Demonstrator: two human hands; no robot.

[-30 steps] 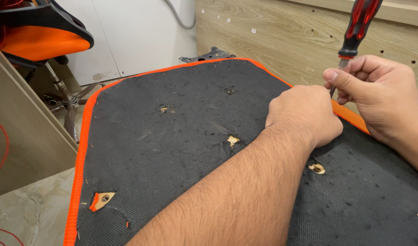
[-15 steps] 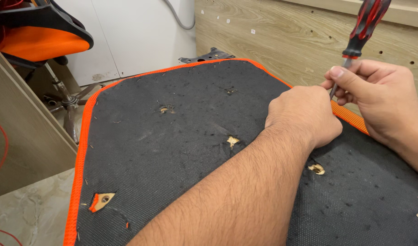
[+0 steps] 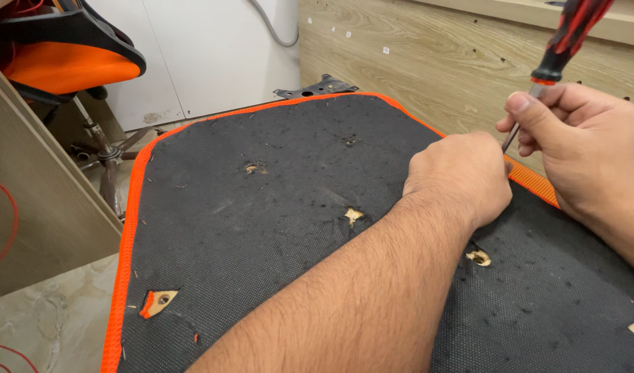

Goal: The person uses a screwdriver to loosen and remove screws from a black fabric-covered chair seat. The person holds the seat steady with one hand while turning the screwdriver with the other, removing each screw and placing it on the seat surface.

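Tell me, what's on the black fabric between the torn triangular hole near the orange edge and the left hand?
In the head view, one small torn hole lies between the triangular hole and the left hand.

Two bare hands were in view, the left hand (image 3: 462, 176) and the right hand (image 3: 579, 141). One red-and-black screwdriver (image 3: 562, 48) stood in the right hand. One upturned seat cushion (image 3: 262, 228), black with orange edging, lay under them. Six holes torn in its black fabric could be counted, one of them (image 3: 158, 301) at the near left corner. One black metal bracket (image 3: 315, 88) lay beyond the cushion. One orange office chair (image 3: 61, 65) stood at the upper left.
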